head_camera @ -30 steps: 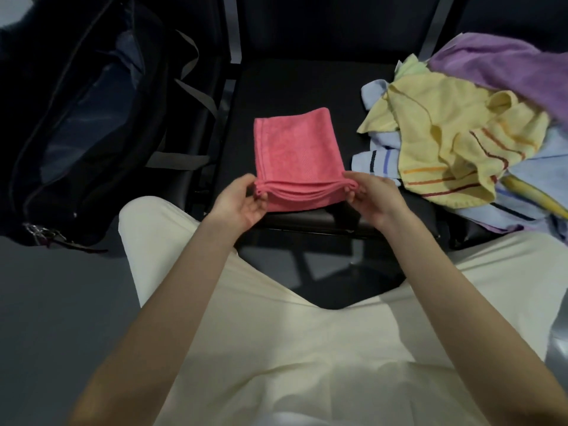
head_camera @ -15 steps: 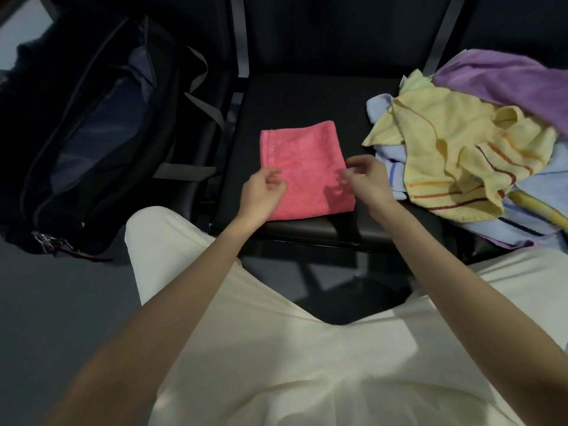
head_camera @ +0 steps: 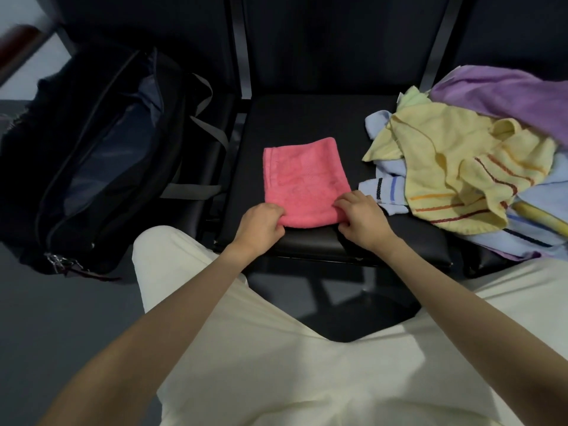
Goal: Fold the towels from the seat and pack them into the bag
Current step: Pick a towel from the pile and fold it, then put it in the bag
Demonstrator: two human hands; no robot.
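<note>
My left hand [head_camera: 261, 224] has its fingers curled over the near left corner of the folded pink towel [head_camera: 302, 181], and my right hand [head_camera: 359, 218] pinches the near right corner the same way. A second ago I held that near edge up off the seat [head_camera: 307, 118] with the layers showing; then my hands went forward over the cloth, and now they are back at the near corners with the towel lying flat as a neat rectangle. I take that to mean the last fold is done and this towel is ready to lift. The open black bag [head_camera: 101, 161] stands well off to the left of my left hand. Just beyond my right hand lies the unfolded heap: a yellow striped towel [head_camera: 461, 167], a pale blue towel [head_camera: 387, 189] beneath, and a purple towel [head_camera: 507, 93] behind.
</note>
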